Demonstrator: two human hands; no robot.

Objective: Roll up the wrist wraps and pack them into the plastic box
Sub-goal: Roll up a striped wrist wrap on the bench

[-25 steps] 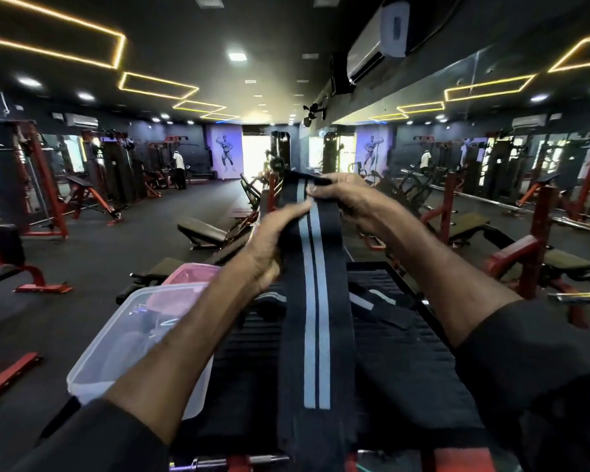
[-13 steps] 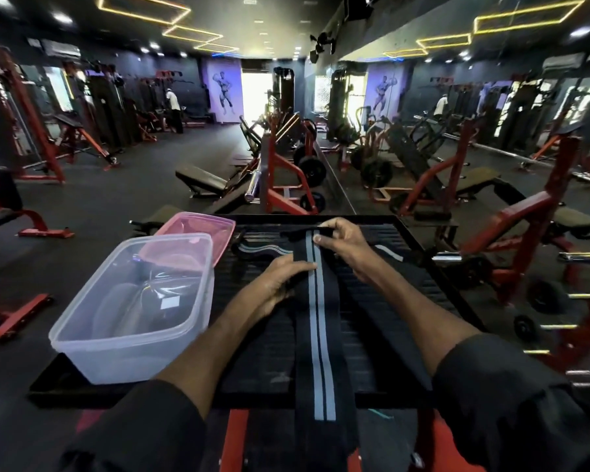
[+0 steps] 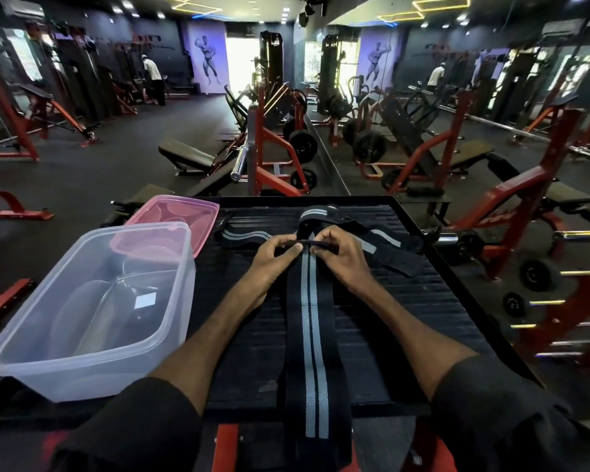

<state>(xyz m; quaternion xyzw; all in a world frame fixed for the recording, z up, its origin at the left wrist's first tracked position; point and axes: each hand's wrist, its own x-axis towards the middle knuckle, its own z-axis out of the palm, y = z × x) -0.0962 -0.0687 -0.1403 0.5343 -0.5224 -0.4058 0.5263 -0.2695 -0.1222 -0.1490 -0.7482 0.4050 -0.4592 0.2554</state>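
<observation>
My left grip (image 3: 276, 253) and right grip (image 3: 338, 250) pinch the far end of the black grey-striped fabric wrist wrap (image 3: 309, 318). Its long axis runs toward me along the counter (image 3: 423, 301). The clear plastic box (image 3: 82, 376) is on the left, nearer my left grip.

We had one view only, a wide-angle camera worn on the head. It faced forward and down, close over the left hand (image 3: 276, 256) and right hand (image 3: 342, 254) at the wrap (image 3: 309, 321) on the platform (image 3: 419, 301), forearms (image 3: 218, 321) entering from the bottom edge, the gym floor (image 3: 116, 161) stretching beyond.
</observation>
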